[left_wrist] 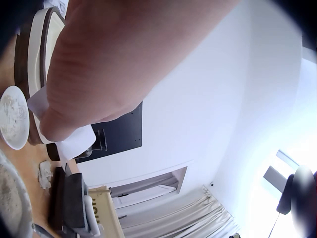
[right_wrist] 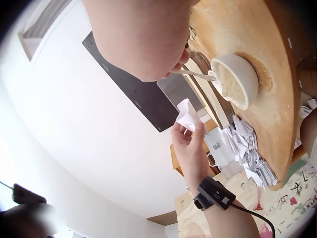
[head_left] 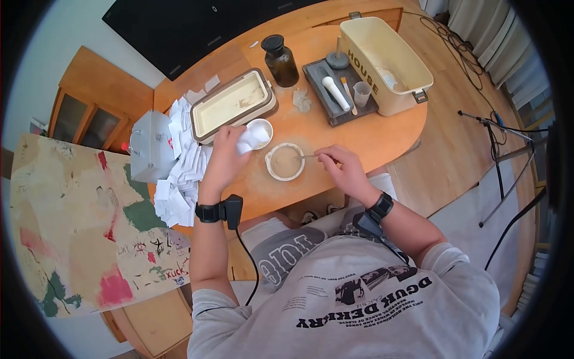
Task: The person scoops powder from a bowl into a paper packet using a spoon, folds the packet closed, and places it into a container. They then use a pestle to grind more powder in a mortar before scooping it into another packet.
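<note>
My left hand [head_left: 226, 152] holds a folded piece of white paper [head_left: 251, 136], its open side flared out in the right wrist view. Just behind the paper is a small white bowl [left_wrist: 14, 118] with pale powder on its inside. My right hand [head_left: 345, 170] pinches the thin handle of a spoon [right_wrist: 195, 75]. The spoon's far end reaches into a thick-walled white bowl [right_wrist: 246, 74] of beige powder [head_left: 286, 160], which stands near the table's front edge. Its tip is hidden at the powder.
A heap of folded white papers [head_left: 182, 173] lies at the left beside a silver case [head_left: 149, 146]. Further back are a cream tray-like box [head_left: 197, 122], a dark jar [head_left: 281, 66], a dark tray [head_left: 338, 116] with a white pestle [head_left: 336, 94], and a cream bin [head_left: 406, 102].
</note>
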A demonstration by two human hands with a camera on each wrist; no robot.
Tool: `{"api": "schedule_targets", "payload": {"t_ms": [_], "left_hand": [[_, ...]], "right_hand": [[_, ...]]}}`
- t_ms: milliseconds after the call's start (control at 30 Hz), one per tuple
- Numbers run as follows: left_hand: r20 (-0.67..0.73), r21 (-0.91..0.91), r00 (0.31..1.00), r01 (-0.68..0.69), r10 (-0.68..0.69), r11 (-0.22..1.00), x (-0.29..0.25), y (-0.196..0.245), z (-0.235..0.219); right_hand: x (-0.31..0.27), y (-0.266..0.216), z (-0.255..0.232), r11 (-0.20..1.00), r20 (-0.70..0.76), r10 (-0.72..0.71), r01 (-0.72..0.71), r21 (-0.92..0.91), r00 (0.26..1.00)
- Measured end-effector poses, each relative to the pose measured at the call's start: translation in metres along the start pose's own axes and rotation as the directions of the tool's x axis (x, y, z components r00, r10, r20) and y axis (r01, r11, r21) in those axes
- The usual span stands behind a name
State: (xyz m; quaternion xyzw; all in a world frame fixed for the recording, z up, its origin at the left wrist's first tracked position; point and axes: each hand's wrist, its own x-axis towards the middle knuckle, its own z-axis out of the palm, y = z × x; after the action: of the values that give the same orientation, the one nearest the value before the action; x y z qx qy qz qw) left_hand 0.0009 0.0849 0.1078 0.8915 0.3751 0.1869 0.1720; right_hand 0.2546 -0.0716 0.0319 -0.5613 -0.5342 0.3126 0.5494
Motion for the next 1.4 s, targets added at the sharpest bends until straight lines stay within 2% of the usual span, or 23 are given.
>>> {"api": "schedule_targets", "payload": {"t_ms": [67, 233, 433, 533, 633, 1400], "left_hand": [[0.023, 0.02, 1.0, -0.015, 0.014, 1.0, -0.01, 0.009, 0.002], [0.188, 0.116, 0.979, -0.106, 0.083, 0.988, -0.017, 0.03, -0.002], [0.251, 0.174, 0.954, -0.211, 0.164, 0.962, -0.011, 0.04, -0.002], [0.305, 0.197, 0.94, -0.219, 0.152, 0.956, -0.007, 0.045, -0.004], [0.322, 0.244, 0.932, -0.25, 0.165, 0.937, -0.003, 0.047, -0.004], [0.405, 0.266, 0.899, -0.29, 0.167, 0.919, 0.01, 0.055, -0.007]], "right_hand": [[-0.002, 0.002, 0.001, 1.0, 0.007, 0.009, -0.009, -0.001, 1.0], [-0.005, 0.004, 0.003, 1.0, 0.007, 0.01, -0.01, -0.012, 1.0], [-0.009, 0.004, 0.004, 0.999, 0.002, -0.019, 0.019, -0.037, 1.0], [-0.009, 0.003, 0.001, 0.999, 0.002, -0.03, 0.03, -0.034, 1.0], [-0.01, 0.004, 0.001, 0.999, -0.002, -0.041, 0.04, -0.026, 0.999], [-0.012, 0.007, -0.002, 1.0, -0.017, -0.026, 0.025, -0.007, 1.0]]}}
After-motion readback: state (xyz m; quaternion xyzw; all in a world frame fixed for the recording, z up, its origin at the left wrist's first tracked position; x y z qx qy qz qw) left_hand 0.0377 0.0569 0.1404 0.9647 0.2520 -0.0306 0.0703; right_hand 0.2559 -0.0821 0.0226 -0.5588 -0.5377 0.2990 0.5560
